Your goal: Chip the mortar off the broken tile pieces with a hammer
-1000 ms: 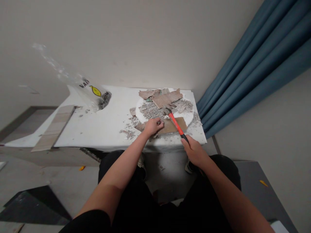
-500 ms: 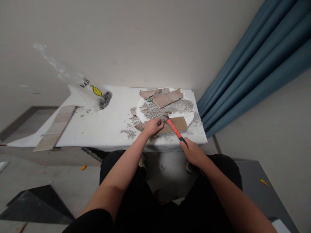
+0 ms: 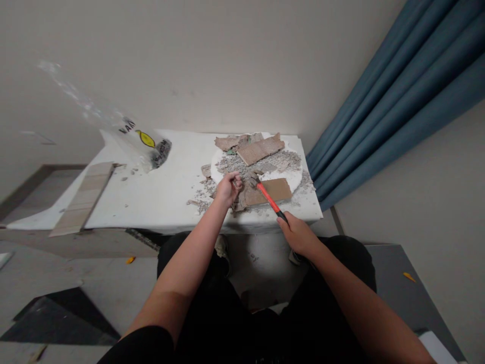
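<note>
My right hand (image 3: 298, 233) is wrapped round the black end of a hammer (image 3: 268, 197) with a red and black handle. The hammer head rests among grey crushed fragments (image 3: 231, 163) on a white round surface (image 3: 297, 178). Just left of the head, my left hand (image 3: 227, 190) is turned partly palm up with curled fingers; what they hold, if anything, I cannot make out. A flat brown slab (image 3: 276, 191) lies under the hammer handle. Farther back, another flat brownish piece (image 3: 261, 150) lies tilted on the rubble beside broken chunks (image 3: 227, 143).
The white-covered table (image 3: 166, 202) stands against the wall. On its left are a clear plastic bag (image 3: 146, 151) with dark grey contents and a wood-patterned strip (image 3: 81, 199). A blue curtain (image 3: 379, 101) hangs at right. Black angled sheets (image 3: 56, 318) lie on the floor at lower left.
My left hand has drawn back left from the hammer head and rolled palm up. The hammer stays nearly in place in my right hand. The view has shifted slightly.
</note>
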